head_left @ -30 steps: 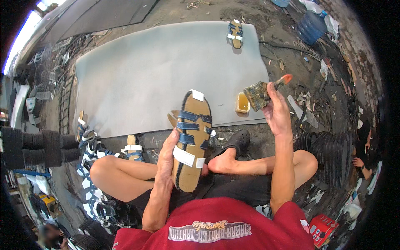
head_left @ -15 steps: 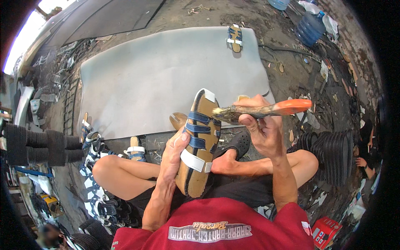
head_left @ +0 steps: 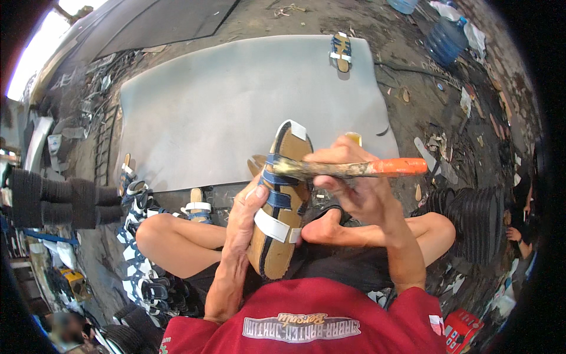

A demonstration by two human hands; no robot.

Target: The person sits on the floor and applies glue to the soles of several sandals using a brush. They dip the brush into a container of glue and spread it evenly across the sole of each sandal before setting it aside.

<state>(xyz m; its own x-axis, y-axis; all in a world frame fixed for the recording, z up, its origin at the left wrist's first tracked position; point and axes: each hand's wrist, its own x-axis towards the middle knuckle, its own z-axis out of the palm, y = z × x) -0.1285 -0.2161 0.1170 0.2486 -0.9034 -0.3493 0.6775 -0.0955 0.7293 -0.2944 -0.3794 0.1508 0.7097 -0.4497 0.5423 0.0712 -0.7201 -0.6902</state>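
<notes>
One sandal [head_left: 276,255], one brush [head_left: 354,170]
Left hand [head_left: 242,209] clasps the sandal above the lap [head_left: 336,259]; right hand [head_left: 361,184] pinches the brush, bristles [head_left: 284,167] at the blue straps [head_left: 282,198]: best steady it, stroking lightly.

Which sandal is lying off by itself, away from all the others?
The blue-strapped sandal on the grey sheet, near its far right corner. Another sandal is in the left hand; more sandals lie around the left knee.
</notes>
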